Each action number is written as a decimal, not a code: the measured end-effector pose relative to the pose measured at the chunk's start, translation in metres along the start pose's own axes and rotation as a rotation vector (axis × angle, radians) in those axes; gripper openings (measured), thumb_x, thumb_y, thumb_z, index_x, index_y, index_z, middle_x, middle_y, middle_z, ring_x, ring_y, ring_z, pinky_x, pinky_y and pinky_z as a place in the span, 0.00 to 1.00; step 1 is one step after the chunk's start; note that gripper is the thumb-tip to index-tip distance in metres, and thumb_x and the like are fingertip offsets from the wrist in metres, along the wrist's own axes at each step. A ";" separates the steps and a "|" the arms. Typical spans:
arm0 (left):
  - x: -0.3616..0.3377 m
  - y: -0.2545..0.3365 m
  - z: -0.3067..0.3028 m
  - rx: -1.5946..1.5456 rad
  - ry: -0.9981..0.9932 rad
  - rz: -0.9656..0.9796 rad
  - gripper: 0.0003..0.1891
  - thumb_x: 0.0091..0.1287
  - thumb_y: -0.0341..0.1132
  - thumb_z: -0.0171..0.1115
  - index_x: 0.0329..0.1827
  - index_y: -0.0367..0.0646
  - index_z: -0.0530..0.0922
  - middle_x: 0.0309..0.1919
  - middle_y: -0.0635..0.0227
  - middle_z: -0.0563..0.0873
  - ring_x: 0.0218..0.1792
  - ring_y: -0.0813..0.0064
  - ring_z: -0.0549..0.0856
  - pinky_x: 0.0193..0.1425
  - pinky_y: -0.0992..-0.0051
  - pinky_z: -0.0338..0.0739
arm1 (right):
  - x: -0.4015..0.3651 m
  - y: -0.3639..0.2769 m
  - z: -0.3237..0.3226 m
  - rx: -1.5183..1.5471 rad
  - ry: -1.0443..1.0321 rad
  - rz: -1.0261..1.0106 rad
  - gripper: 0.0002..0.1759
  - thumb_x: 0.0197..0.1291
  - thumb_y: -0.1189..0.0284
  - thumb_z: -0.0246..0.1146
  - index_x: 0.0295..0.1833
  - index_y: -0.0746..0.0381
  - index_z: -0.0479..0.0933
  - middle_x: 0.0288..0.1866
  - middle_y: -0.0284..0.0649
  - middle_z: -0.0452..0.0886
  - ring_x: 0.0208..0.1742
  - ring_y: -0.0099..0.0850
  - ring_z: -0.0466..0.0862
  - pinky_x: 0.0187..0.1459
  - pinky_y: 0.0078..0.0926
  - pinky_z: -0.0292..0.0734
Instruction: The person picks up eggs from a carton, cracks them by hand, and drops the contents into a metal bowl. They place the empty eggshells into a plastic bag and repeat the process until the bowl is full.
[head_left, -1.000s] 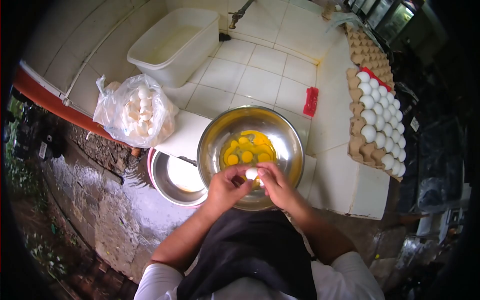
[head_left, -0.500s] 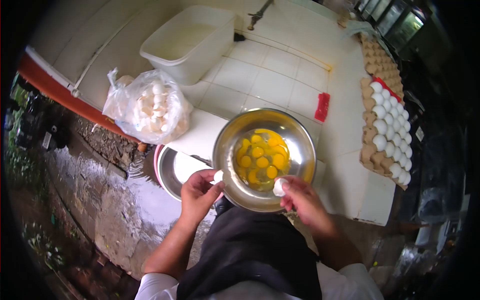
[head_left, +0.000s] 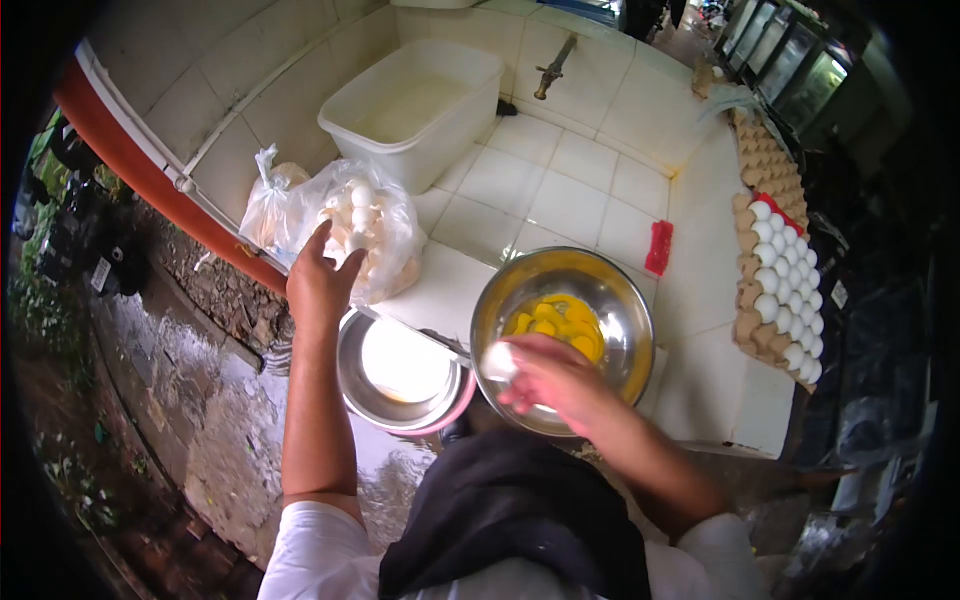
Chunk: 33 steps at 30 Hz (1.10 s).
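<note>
Head view: the person stands at a tiled counter point(head_left: 560, 190) with a steel bowl point(head_left: 625, 310) straight in front, so both arms can reach it without leaning. Broken yolks point(head_left: 555, 322) lie pooled in its bottom.

The right hand point(head_left: 548, 382) hovers over the near rim of that bowl, fingers curled around a white eggshell half point(head_left: 498, 362). The grip looks loose, pinched at the fingertips. It seems to be held above the bowl so that any drip falls inside rather than on the tiles.

The left hand point(head_left: 320, 278) is stretched away to the left, fingers spread upward against a clear plastic bag point(head_left: 385, 240) full of white shells. There is a white bit at the fingertips, but I cannot tell whether the hand holds it or whether it lies inside the bag. The bag slumps at the counter's edge on that side, within the arm's reach and well apart from the yolks.

Just below the bag a second steel bowl point(head_left: 350, 375) sits nested in a pink basin point(head_left: 447, 420), touching the first bowl's left side. It is pale inside.

On the right, a cardboard egg tray point(head_left: 745, 300) carries rows of whole white eggs point(head_left: 775, 270) — on the side of the hand over the bowl. A white tub point(head_left: 440, 140) stands at the back below a tap point(head_left: 553, 68), and a small red object point(head_left: 658, 248) lies between bowl and tray.
</note>
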<state>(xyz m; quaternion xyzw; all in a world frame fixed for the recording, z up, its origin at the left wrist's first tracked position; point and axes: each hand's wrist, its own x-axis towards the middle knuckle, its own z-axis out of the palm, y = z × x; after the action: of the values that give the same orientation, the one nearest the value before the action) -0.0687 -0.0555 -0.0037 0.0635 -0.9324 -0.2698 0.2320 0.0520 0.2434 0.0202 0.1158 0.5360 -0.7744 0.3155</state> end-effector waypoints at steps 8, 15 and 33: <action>-0.070 -0.036 -0.025 -0.892 0.158 -0.175 0.15 0.70 0.27 0.62 0.57 0.30 0.76 0.48 0.63 0.84 0.43 0.80 0.82 0.49 0.81 0.77 | 0.083 -0.036 0.099 -0.255 -0.091 -0.195 0.38 0.71 0.60 0.61 0.77 0.68 0.55 0.70 0.54 0.69 0.65 0.38 0.78 0.57 0.32 0.79; -0.166 0.002 -0.007 -0.967 -0.229 -0.401 0.10 0.71 0.28 0.63 0.51 0.32 0.80 0.36 0.69 0.86 0.35 0.84 0.81 0.40 0.84 0.74 | -0.038 0.004 -0.024 -0.411 -0.028 -0.381 0.23 0.69 0.73 0.63 0.66 0.69 0.71 0.58 0.44 0.81 0.59 0.28 0.81 0.60 0.27 0.76; -0.211 0.197 0.022 -1.018 -0.901 0.478 0.15 0.60 0.30 0.73 0.49 0.41 0.84 0.33 0.62 0.89 0.29 0.71 0.87 0.34 0.76 0.81 | -0.214 -0.102 -0.225 -1.725 1.170 -0.612 0.27 0.51 0.81 0.69 0.60 0.58 0.77 0.47 0.42 0.81 0.45 0.40 0.82 0.48 0.37 0.79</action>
<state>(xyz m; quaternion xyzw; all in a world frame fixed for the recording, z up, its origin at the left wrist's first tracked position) 0.1090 0.1727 0.0005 -0.3758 -0.6844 -0.6129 -0.1216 0.1192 0.5478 0.1184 0.0679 0.9731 -0.0076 -0.2201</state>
